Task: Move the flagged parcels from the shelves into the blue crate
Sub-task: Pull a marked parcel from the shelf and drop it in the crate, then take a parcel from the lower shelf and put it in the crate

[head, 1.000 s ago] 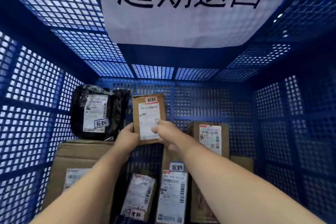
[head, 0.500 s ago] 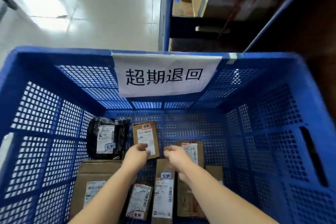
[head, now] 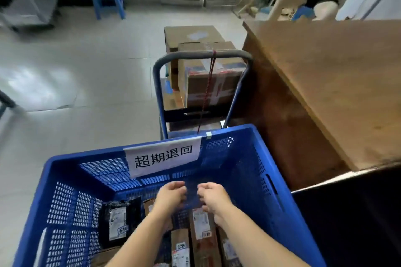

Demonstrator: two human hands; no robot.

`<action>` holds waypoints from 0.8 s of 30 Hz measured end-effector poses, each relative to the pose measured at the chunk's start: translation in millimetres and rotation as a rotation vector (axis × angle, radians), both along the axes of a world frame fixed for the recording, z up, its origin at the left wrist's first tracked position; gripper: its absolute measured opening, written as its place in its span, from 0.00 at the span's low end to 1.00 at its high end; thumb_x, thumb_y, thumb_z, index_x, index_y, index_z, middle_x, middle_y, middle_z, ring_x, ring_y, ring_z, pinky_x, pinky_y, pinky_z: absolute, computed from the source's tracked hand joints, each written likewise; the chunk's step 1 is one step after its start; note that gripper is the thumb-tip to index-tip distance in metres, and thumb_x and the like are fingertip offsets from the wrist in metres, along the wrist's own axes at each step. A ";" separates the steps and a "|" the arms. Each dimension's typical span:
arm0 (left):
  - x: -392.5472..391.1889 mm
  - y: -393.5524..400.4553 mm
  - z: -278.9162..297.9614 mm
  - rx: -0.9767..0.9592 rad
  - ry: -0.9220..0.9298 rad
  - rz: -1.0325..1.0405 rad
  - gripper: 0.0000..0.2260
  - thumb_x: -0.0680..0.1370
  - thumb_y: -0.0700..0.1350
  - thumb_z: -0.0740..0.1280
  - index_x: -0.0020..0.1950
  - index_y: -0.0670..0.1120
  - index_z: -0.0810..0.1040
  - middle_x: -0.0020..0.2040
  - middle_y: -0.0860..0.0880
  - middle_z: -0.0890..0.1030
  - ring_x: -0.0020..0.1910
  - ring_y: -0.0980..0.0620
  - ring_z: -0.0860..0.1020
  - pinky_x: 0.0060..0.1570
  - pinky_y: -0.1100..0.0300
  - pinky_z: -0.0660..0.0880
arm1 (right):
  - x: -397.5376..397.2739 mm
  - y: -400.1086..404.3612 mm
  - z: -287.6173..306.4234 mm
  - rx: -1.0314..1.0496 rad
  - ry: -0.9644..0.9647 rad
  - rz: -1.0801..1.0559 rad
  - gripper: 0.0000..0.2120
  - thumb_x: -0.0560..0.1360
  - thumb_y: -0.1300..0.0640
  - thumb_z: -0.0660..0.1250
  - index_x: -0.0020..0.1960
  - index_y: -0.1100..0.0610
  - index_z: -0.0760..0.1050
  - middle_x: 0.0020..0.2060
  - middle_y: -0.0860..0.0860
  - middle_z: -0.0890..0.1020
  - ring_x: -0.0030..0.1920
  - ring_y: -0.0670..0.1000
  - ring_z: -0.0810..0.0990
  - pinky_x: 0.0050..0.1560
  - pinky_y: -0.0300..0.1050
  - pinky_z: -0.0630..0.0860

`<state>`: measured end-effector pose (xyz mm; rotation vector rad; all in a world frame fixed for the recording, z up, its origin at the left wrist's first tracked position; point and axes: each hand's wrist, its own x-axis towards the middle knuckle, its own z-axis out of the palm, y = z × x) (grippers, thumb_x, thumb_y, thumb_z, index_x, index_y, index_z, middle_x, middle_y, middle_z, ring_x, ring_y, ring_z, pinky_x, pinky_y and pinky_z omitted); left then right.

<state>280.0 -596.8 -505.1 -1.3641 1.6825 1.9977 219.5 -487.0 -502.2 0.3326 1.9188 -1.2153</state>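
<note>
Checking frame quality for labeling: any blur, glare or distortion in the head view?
Head view: motion blur smears the far room and softens both hands; window glare sheens the floor tiles; wide-angle bends the desk edge; the blue crate sign stays legible.

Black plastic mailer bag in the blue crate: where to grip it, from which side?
Grip the black plastic mailer bag at its top edge, coming straight down from above. It leans upright against the blue mesh crate at the back left wall, so only the top and the labelled front face are free. Both hands, left and right, hover empty above the parcels.
</note>
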 end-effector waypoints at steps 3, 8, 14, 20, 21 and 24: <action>-7.3 16.8 48.4 -0.027 0.069 -0.053 0.09 0.78 0.37 0.64 0.58 0.43 0.77 0.48 0.43 0.80 0.42 0.48 0.77 0.35 0.60 0.73 | -1.5 20.2 45.3 -0.010 0.033 -0.079 0.08 0.77 0.59 0.61 0.43 0.50 0.76 0.44 0.53 0.79 0.47 0.54 0.77 0.50 0.50 0.78; -15.8 55.8 119.8 -0.014 0.165 -0.180 0.08 0.78 0.38 0.64 0.56 0.44 0.77 0.47 0.43 0.81 0.42 0.49 0.78 0.39 0.58 0.75 | 2.1 62.7 114.7 -0.054 0.111 -0.248 0.07 0.77 0.60 0.62 0.44 0.52 0.76 0.43 0.54 0.79 0.44 0.52 0.75 0.43 0.46 0.74; -24.6 109.8 195.7 0.016 0.278 -0.356 0.08 0.77 0.37 0.64 0.55 0.45 0.76 0.43 0.46 0.80 0.38 0.51 0.77 0.36 0.59 0.73 | 16.5 123.7 191.5 -0.061 0.212 -0.411 0.10 0.76 0.62 0.60 0.38 0.53 0.75 0.39 0.53 0.76 0.41 0.52 0.71 0.39 0.45 0.70; -26.0 177.0 249.6 0.066 0.351 -0.523 0.09 0.77 0.36 0.64 0.56 0.43 0.75 0.39 0.46 0.77 0.31 0.53 0.73 0.29 0.63 0.68 | 38.2 191.9 249.0 -0.030 0.313 -0.571 0.09 0.76 0.60 0.60 0.39 0.53 0.76 0.37 0.51 0.77 0.36 0.49 0.73 0.34 0.41 0.70; -25.2 191.7 256.7 0.083 0.360 -0.555 0.09 0.77 0.36 0.64 0.56 0.43 0.75 0.38 0.46 0.77 0.30 0.53 0.73 0.28 0.63 0.67 | 44.4 206.6 258.5 -0.021 0.331 -0.607 0.09 0.76 0.60 0.60 0.38 0.53 0.75 0.37 0.51 0.77 0.36 0.49 0.72 0.34 0.40 0.70; -17.5 241.8 278.1 0.129 0.389 -0.659 0.09 0.77 0.36 0.63 0.56 0.43 0.74 0.38 0.46 0.77 0.30 0.53 0.72 0.26 0.65 0.66 | 67.2 254.3 286.0 -0.005 0.382 -0.706 0.10 0.77 0.60 0.60 0.38 0.53 0.74 0.35 0.49 0.76 0.34 0.47 0.71 0.35 0.40 0.70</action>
